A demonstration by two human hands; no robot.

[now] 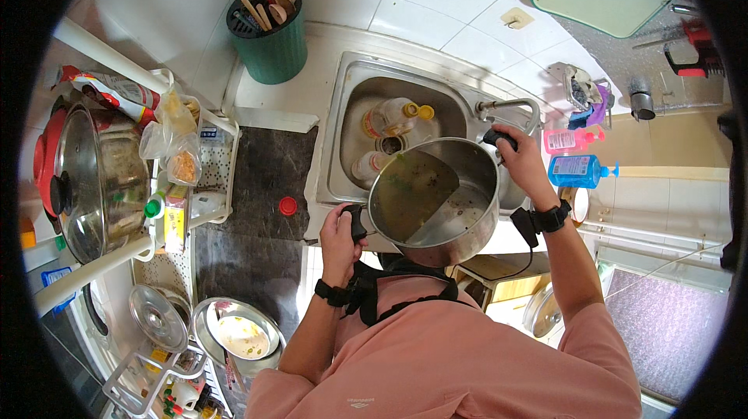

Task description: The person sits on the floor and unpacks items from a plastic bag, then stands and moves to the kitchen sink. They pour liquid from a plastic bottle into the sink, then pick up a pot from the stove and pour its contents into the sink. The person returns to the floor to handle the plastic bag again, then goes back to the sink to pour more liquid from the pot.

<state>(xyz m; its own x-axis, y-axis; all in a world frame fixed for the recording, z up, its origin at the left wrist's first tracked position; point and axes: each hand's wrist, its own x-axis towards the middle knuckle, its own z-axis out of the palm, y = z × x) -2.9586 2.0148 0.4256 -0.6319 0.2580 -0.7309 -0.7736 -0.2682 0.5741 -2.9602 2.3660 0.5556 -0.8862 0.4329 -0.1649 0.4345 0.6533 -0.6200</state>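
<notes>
A stainless steel pot (473,211) hangs tilted over the front of the sink (350,185), between my hands. My left hand (339,240) grips one black side handle, and my right hand (520,153) holds the opposite one. Murky liquid (412,194) with dark and green bits has run to the pot's left side, baring part of the bottom. In the basin behind it lie plastic bottles, one with a yellow cap (425,112). The pot hides part of the basin. A curved faucet (514,106) stands at the sink's right rear.
A green utensil holder (272,48) stands behind the sink's left side. A red cap (287,206) lies on the dark counter. Blue (575,171) and pink (567,140) pump bottles are at the right. A white bowl (242,337) with food remains sits lower left, near a loaded rack (216,121).
</notes>
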